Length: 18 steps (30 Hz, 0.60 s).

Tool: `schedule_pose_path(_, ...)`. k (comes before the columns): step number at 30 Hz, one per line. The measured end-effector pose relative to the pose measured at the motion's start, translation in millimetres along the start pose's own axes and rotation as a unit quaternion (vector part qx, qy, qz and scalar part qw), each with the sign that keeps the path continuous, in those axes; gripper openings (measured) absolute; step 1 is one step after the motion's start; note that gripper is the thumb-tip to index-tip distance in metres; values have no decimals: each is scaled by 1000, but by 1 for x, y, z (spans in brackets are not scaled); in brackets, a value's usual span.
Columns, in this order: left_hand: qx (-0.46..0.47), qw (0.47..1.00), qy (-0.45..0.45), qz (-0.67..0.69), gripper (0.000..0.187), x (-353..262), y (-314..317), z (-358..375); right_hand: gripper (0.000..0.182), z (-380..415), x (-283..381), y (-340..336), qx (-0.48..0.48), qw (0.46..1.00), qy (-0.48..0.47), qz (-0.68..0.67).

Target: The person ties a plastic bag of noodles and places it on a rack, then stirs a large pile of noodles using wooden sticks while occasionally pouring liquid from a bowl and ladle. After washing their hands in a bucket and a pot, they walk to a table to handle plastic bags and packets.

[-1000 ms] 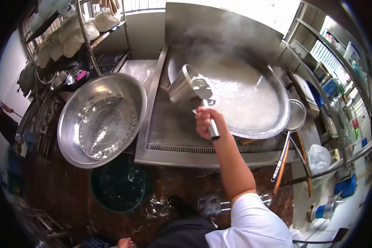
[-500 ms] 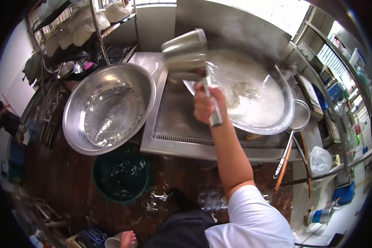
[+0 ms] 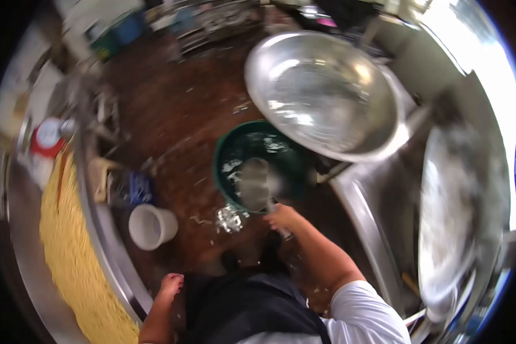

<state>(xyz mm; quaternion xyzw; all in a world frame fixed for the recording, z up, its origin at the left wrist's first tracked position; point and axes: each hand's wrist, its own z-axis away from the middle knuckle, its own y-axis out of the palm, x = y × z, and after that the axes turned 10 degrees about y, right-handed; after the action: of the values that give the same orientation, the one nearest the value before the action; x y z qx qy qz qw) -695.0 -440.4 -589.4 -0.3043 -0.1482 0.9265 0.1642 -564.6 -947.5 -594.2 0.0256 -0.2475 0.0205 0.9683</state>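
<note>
My right hand (image 3: 282, 218) is wrapped round the handle of a metal dipper (image 3: 254, 184), whose cup hangs over the near side of a green tub (image 3: 219, 166) of water on the floor. What the cup holds is too blurred to tell. My left hand (image 3: 172, 283) hangs low at my left side, its fingers curled, and touches none of the vessels; whether anything is in it is too small to tell. Above and right of the tub sits a wide metal basin (image 3: 321, 92) with a shiny, clear-looking bottom.
On the right, a large steaming pan (image 3: 450, 212) of whitish liquid stands on a steel stove (image 3: 372, 229). A white bucket (image 3: 153, 227) and a blue-marked crate (image 3: 140, 188) are on the wet floor. At left, a steel trough (image 3: 112, 252) holds a yellow mass (image 3: 74, 252).
The view has swung left and down. My right hand has carried the dipper from beside the steaming pan to over the green tub. More of my left forearm shows.
</note>
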Motion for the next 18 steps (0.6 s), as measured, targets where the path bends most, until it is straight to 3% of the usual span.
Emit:
schedule_pose_path(2, -66, 996, -43, 44, 22, 62, -12, 25, 30, -68, -6, -19, -104, 982, -11, 154)
schedule_pose_path(4, -139, 987, -76, -26, 25, 123, -13, 58, 39, -142, -10, -38, -214, 929, 36, 299)
schedule_pose_path(5, -145, 987, -27, -65, 29, 158, -11, 78, 50, -148, -6, -43, -289, 907, 43, 303)
schedule_pose_path(6, -180, 981, -57, -41, 29, 180, -3, 100, 43, -164, -7, -53, -267, 906, -61, 324)
schedule_pose_path(7, -149, 976, -80, -141, 30, 193, 3, 117, 46, -190, -26, -59, -344, 800, -166, 463)
schedule_pose_path(8, -78, 952, -47, -292, 31, 214, 10, 127, 35, -205, -22, -57, -363, 781, -92, 499)
schedule_pose_path(9, -24, 899, -3, -438, 34, 234, 17, 136, 23, -204, -5, -40, -304, 825, 5, 477)
schedule_pose_path(10, -35, 901, -16, -432, 34, 258, 33, 140, 16, -206, 6, -30, -245, 853, 108, 447)
schedule_pose_path(11, 11, 894, 10, -447, 33, 277, 48, 142, 16, -207, 10, -21, -237, 853, 102, 453)
schedule_pose_path(12, 61, 884, 41, -462, 31, 285, 52, 144, 17, -202, 14, -15, -105, 941, 147, 286)
schedule_pose_path(13, 143, 872, -13, -467, 31, 247, 57, 144, 25, -199, 15, -15, 33, 977, 184, 100)
schedule_pose_path(14, 143, 870, -9, -473, 31, 236, 55, 141, 25, -187, 10, -18, 32, 978, 182, 94)
schedule_pose_path(16, 174, 861, 212, -428, 30, 216, 46, 121, 23, -152, -2, -28, 139, 960, 208, -125)
schedule_pose_path(18, 160, 855, 247, -427, 29, 162, 27, 88, 21, -103, -13, -36, 153, 952, 184, -190)
